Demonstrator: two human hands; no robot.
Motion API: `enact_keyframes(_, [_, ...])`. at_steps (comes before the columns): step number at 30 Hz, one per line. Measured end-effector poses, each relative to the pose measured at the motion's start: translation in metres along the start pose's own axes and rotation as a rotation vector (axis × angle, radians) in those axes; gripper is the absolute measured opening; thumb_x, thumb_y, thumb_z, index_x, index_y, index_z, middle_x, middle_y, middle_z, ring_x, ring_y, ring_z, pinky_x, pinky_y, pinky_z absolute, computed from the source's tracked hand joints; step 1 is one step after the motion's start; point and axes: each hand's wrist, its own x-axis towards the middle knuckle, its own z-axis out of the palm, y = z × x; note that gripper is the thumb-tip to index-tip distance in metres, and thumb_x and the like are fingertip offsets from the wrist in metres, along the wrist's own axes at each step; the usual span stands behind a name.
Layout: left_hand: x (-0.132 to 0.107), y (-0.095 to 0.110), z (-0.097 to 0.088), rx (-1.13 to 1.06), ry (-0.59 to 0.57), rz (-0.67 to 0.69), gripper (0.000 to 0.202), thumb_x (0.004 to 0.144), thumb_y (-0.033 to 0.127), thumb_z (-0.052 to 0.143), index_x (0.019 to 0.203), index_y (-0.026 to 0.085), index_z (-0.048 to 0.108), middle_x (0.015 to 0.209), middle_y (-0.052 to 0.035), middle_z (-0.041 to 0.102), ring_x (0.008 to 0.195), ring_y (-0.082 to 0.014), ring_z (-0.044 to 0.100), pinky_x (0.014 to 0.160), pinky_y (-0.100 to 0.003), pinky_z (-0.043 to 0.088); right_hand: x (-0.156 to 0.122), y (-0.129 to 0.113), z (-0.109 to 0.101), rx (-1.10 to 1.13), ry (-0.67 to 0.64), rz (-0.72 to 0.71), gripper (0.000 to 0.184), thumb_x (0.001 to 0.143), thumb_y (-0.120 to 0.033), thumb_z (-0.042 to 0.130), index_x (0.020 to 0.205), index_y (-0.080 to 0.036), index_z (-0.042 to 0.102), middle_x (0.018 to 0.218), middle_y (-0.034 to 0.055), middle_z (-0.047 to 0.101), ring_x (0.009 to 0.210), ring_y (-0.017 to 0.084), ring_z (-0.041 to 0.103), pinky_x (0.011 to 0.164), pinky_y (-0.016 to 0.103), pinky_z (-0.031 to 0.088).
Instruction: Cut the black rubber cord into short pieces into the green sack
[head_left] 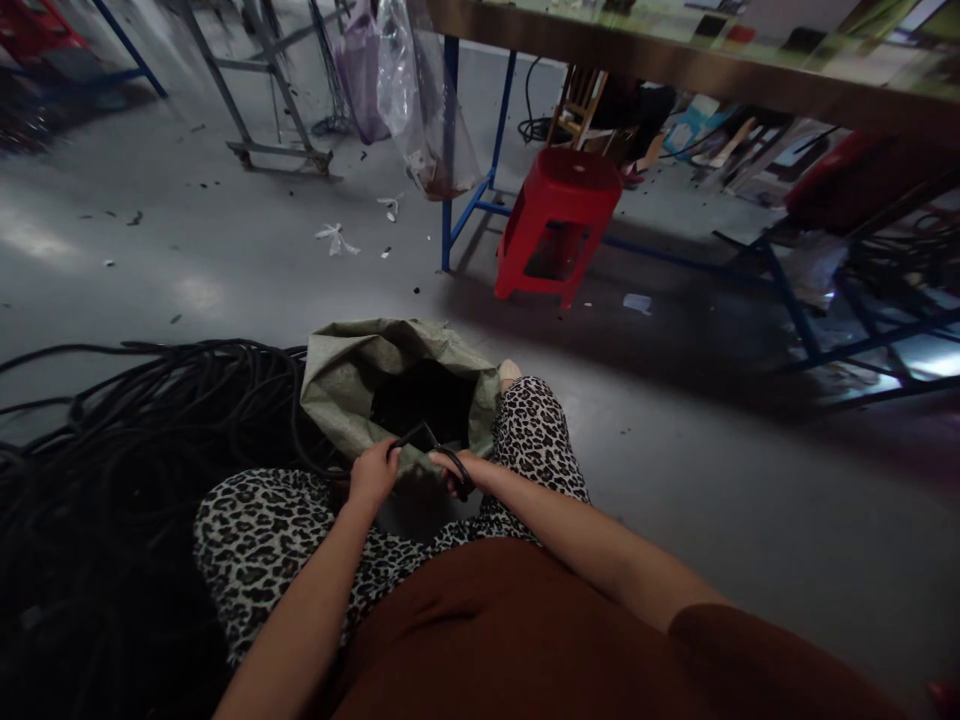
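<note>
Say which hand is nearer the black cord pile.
Left. The left hand grips a cord at the near rim of the sack, with the pile to its left; the right hand holds scissors farther right.

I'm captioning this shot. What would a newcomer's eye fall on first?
Probably the bright red stool, upper middle, beside the table's blue leg. Next, the leopard-print trousers, lower middle, with an open sack in front of them. Then the dark heap of black cords at left, and, by the sack's near rim, scissors in the right hand.
</note>
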Motion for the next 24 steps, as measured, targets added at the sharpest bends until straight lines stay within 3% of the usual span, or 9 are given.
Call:
enact_keyframes(5, [-0.001, 0.001, 0.002, -0.021, 0.020, 0.051, 0.034, 0.090, 0.030, 0.042, 0.116, 0.019, 0.061, 0.114, -0.0071, 0.068, 0.103, -0.0188, 0.062, 0.091, -0.029, 0.045, -0.004, 0.001, -0.001, -0.015, -0.125, -0.065, 0.049, 0.088, -0.058, 0.051, 0.073, -0.012, 0.057, 0.049, 0.0020, 0.054, 0.039, 0.012, 0.053, 0.035, 0.018, 0.037])
enact_keyframes(14, [-0.003, 0.005, 0.000, 0.000, -0.022, 0.129, 0.034, 0.090, 0.029, 0.043, 0.117, 0.018, 0.061, 0.113, -0.0080, 0.068, 0.104, -0.0188, 0.061, 0.093, -0.030, 0.045, 0.000, 0.000, -0.001, -0.046, -0.102, -0.054, 0.051, 0.086, -0.061, 0.051, 0.077, -0.011, 0.058, 0.049, 0.0015, 0.056, 0.039, 0.012, 0.053, 0.035, 0.017, 0.036])
enact_keyframes(24, [-0.002, 0.004, -0.001, 0.034, -0.041, 0.152, 0.034, 0.089, 0.030, 0.044, 0.117, 0.019, 0.061, 0.112, -0.0079, 0.068, 0.104, -0.0202, 0.061, 0.092, -0.031, 0.044, -0.011, -0.006, -0.001, -0.020, -0.053, -0.106, 0.044, 0.090, -0.051, 0.052, 0.071, -0.011, 0.055, 0.045, -0.0007, 0.051, 0.034, 0.010, 0.049, 0.035, 0.017, 0.040])
